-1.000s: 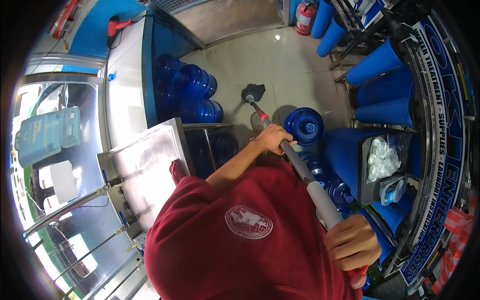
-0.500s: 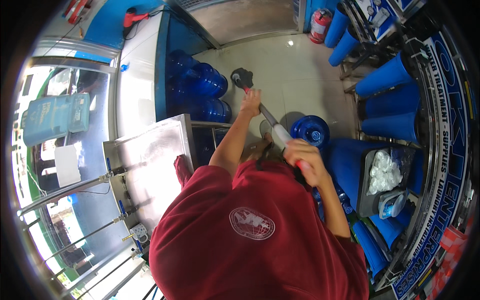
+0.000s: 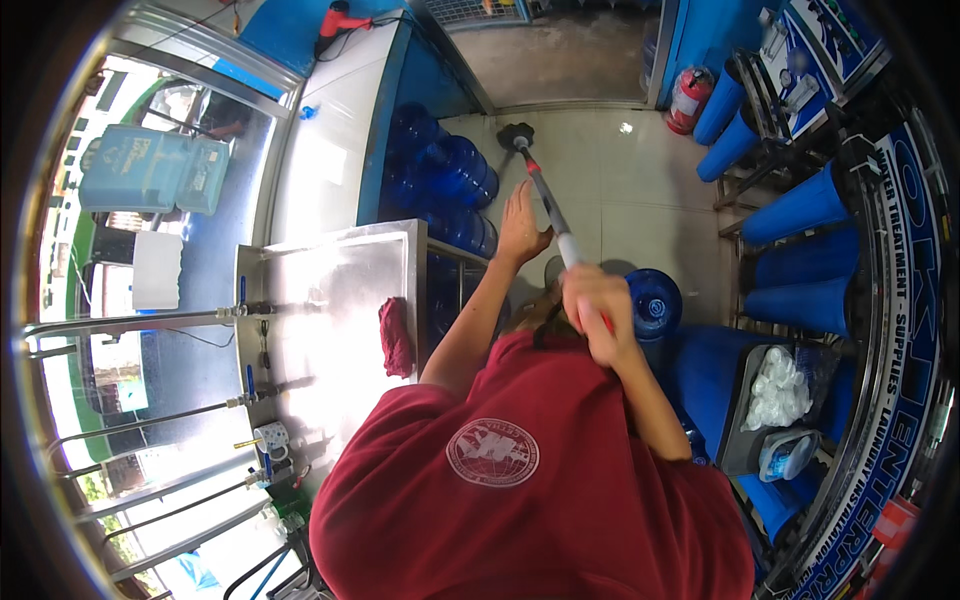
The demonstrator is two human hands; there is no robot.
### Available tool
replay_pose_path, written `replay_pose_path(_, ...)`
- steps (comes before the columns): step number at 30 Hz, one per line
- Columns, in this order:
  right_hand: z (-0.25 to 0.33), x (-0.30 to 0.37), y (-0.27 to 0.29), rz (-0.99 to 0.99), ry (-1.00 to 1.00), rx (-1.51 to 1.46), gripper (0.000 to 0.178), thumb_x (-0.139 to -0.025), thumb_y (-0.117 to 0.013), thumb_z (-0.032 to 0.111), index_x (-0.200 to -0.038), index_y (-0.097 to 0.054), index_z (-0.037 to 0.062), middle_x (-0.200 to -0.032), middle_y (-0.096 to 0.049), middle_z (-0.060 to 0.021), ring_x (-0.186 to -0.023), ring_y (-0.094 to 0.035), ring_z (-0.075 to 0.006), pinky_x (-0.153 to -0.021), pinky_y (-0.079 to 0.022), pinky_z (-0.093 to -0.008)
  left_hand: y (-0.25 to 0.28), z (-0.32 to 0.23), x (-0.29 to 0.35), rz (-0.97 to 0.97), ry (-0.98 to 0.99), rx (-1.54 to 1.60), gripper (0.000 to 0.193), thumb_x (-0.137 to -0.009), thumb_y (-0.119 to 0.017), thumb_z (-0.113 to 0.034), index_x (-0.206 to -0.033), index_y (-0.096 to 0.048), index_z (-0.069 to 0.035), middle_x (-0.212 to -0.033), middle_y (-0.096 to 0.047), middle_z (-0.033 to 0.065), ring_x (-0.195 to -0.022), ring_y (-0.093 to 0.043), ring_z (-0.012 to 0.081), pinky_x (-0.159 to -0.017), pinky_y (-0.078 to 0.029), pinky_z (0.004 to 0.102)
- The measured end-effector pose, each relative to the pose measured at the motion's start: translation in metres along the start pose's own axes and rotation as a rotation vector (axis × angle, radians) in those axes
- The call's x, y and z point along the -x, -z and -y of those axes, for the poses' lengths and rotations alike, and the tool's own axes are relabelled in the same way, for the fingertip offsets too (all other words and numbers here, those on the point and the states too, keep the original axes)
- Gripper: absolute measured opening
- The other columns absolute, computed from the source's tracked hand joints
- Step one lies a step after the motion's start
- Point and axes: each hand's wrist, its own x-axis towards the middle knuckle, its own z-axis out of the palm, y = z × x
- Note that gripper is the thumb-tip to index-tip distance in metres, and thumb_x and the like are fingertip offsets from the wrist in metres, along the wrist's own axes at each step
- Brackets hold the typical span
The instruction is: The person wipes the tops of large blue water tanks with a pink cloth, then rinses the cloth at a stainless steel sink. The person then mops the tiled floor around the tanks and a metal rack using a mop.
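Observation:
A long-handled mop (image 3: pixel 553 212) with a grey and red pole runs away from me, its dark head (image 3: pixel 515 136) resting on the tiled floor. Around the upper end of the pole my right hand (image 3: pixel 597 308) is wrapped, close to my body. My left hand (image 3: pixel 522 230) is off the pole, just to its left, with fingers stretched out and nothing in them. Next to my right hand, a round blue water jug (image 3: pixel 655 303) stands on the floor.
Blue water jugs (image 3: pixel 462 172) are stacked at the left of the floor. A steel counter (image 3: pixel 345 262) holds a dark red cloth (image 3: pixel 394 336). On the right are blue filter housings (image 3: pixel 800 262) and a bin (image 3: pixel 737 410) with plastic bags on top. A fire extinguisher (image 3: pixel 689 100) stands near the doorway.
My left hand has let go of the pole and opened beside it. The mop head has shifted slightly farther away, and my view has turned a little left.

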Motion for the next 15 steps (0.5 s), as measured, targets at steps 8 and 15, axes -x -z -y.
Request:
replay_pose_path(8, 0.139, 0.015, 0.014, 0.268, 0.129, -0.073, 0.013, -0.061, -0.062, 0.009, -0.056, -0.051, 0.0052, -0.06, -0.05, -0.0065, -0.052, -0.054, -0.0242, -0.045, -0.04, -0.0341, -0.033, -0.084, 0.053, 0.515, -0.759, 0.53, 0.028, -0.063, -0.074, -0.022, -0.085, -0.059, -0.014, -0.082, -0.062, 0.0054, -0.079, -0.064, 0.0302, -0.065, -0.05, 0.0411)
replay_pose_path(15, 0.128, 0.028, -0.001, 0.06, 0.16, -0.006, 0.043, -0.087, -0.052, 0.027, -0.05, -0.047, 0.0067, -0.048, -0.048, -0.0048, -0.04, -0.05, -0.0204, -0.043, -0.038, -0.032, -0.046, -0.075, 0.041, 0.639, -0.721, 0.36, 0.027, -0.055, -0.073, -0.012, -0.076, -0.056, -0.012, -0.079, -0.062, 0.0041, -0.079, -0.063, 0.0308, -0.068, -0.049, 0.0434)
